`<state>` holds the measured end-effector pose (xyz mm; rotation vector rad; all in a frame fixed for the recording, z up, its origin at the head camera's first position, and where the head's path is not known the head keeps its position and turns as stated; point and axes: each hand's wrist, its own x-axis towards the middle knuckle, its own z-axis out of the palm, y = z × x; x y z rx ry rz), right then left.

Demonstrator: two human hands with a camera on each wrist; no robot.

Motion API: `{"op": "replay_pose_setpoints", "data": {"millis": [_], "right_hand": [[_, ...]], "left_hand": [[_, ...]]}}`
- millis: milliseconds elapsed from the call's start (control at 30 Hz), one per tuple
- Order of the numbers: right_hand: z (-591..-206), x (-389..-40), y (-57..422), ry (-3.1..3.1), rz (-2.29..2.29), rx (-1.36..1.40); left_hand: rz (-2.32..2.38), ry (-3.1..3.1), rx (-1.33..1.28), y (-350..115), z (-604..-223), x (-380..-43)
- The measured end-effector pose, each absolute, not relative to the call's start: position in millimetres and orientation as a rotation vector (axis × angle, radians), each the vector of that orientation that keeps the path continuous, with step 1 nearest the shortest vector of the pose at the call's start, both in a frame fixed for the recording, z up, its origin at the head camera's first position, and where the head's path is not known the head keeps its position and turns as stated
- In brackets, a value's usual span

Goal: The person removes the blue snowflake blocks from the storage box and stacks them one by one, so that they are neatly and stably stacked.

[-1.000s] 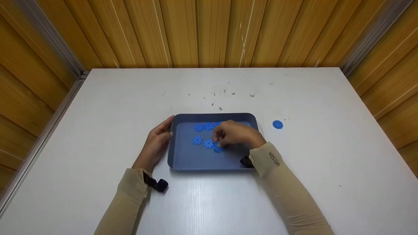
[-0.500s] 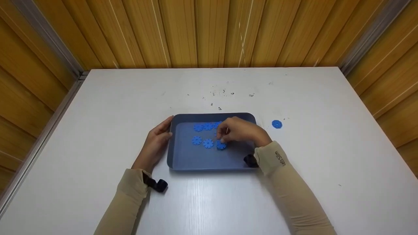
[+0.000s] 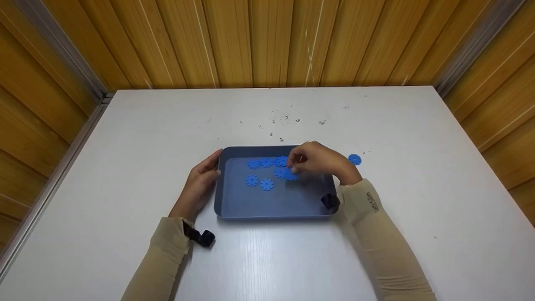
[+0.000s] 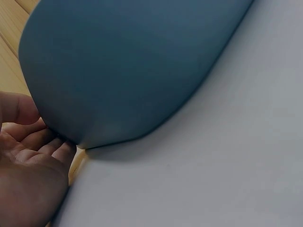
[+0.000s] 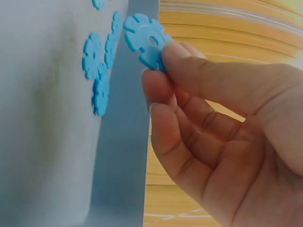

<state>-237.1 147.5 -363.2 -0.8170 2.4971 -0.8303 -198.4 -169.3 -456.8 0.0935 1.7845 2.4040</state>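
A shallow blue-grey tray (image 3: 273, 207) lies on the table. My left hand (image 3: 196, 188) grips its left side, thumb at the rim and fingers along the outer wall; the left wrist view shows the hand at the tray's wall (image 4: 118, 75). Over the right half of the tray, my right hand (image 3: 319, 161) pinches a blue interlocking disc (image 5: 142, 40) between thumb and forefinger, its notched edge and centre hole showing. Beneath it, several like discs (image 3: 266, 162) lie in a row near the far wall. Two more discs (image 3: 252, 180) rest apart, nearer the tray's middle.
One loose blue disc (image 3: 355, 159) lies on the white table (image 3: 418, 200) right of the tray, close to my right wrist. Dark marks dot the table beyond the tray. Wood-look panels (image 3: 267, 46) stand behind the table and at both sides.
My right hand has drawn the disc up from the tray's near-middle row and moved it toward the far right. The left hand and tray stay put.
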Motion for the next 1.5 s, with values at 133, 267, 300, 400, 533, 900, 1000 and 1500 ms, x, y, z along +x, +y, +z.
{"op": "replay_pose_setpoints", "data": {"millis": [133, 267, 300, 400, 533, 900, 1000, 1500], "right_hand": [[-360.2, -237.9, 156.0, 2.525, -0.869, -0.811], [-359.4, -238.6, 163.7, 2.557, -0.893, -0.771], [-359.2, -238.6, 165.6, 2.562, -0.901, -0.762], [-359.3, -239.1, 171.1, 2.578, -0.927, -0.728], [-359.5, -239.7, 179.3, 2.599, -0.967, -0.658], [-361.9, -243.9, 205.3, 2.693, -0.975, -0.535], [-363.1, -244.9, 212.5, 2.706, -0.995, -0.506], [-373.8, -248.4, 250.7, 2.768, -0.988, -0.289]], "left_hand": [[2.402, 1.799, 0.095, -169.1, -457.2, -198.8], [2.406, 1.789, 0.107, -169.3, -457.6, -199.2], [2.408, 1.785, 0.108, -169.4, -457.8, -199.3], [2.409, 1.784, 0.097, -169.2, -458.0, -199.1], [2.413, 1.767, 0.090, -169.1, -458.9, -199.1], [2.409, 1.774, 0.092, -168.3, -458.0, -198.0], [2.407, 1.773, 0.100, -168.4, -457.7, -198.0], [2.406, 1.785, 0.093, -169.0, -457.8, -198.6]]}}
